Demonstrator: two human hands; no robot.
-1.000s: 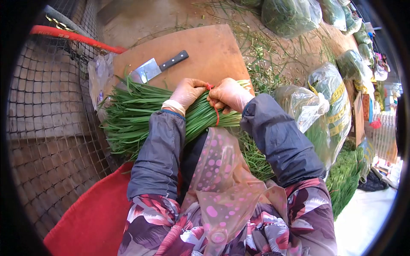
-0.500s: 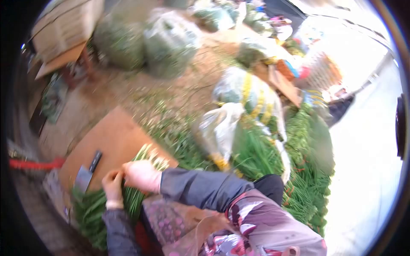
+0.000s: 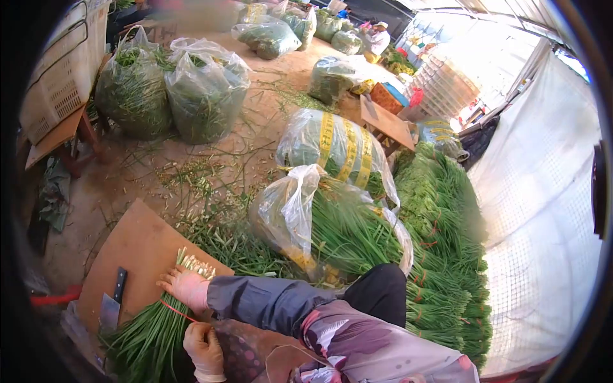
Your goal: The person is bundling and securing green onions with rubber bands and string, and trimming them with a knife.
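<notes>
A bunch of long green stalks with white ends, looking like garlic chives [image 3: 143, 332], lies across the near edge of a brown board [image 3: 137, 233]. Around its upper part, just below the white ends, my gloved right hand [image 3: 186, 288] is closed. A thin red band [image 3: 177, 310] crosses the bunch below that hand. My gloved left hand [image 3: 204, 350] pinches the band's end, drawn out to the side of the stalks. On the board, left of the bunch, rests a cleaver [image 3: 113, 300] with a black handle, touched by neither hand.
Clear bags of greens [image 3: 207, 89] stand at the back left near a crate [image 3: 67, 73]. An open bag [image 3: 287, 204] sits right of the board, beside piled banded bunches [image 3: 440, 281]. Trimmings [image 3: 223, 246] litter the floor. A person [image 3: 377, 41] sits far back.
My left hand has moved away from the right hand, down and right, and now draws out the red band. My right hand has shifted down and left. The whole view has also shifted.
</notes>
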